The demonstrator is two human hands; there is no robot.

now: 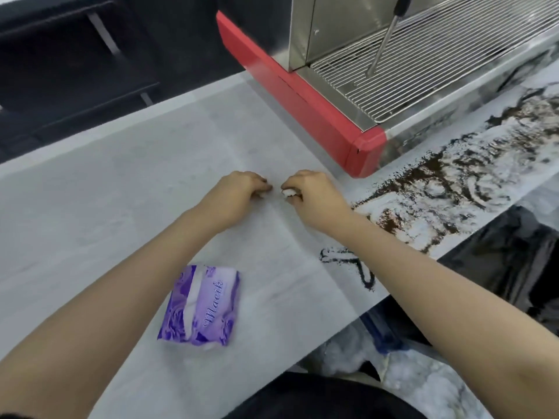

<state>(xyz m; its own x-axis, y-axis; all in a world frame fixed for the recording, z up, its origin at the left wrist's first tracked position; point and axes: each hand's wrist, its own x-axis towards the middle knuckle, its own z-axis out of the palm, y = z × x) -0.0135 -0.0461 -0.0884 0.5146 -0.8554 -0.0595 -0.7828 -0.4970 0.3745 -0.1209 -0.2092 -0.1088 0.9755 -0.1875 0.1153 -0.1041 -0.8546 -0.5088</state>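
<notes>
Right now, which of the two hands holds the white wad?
The right hand pinches the wad at its fingertips, nearer the coffee grounds; the left hand's curled fingers show no clear wad.

A pale desk [121,207] runs across under even light. On it stands a red-and-steel coffee machine [317,122] with a wire grille [423,71]. Dark shelves [75,71] lie beyond the desk's far edge. Marbled floor [423,394] shows below its near edge, beside a black bag [514,261].

wad [287,193] mostly hidden, machine [302,101] cropped
</notes>
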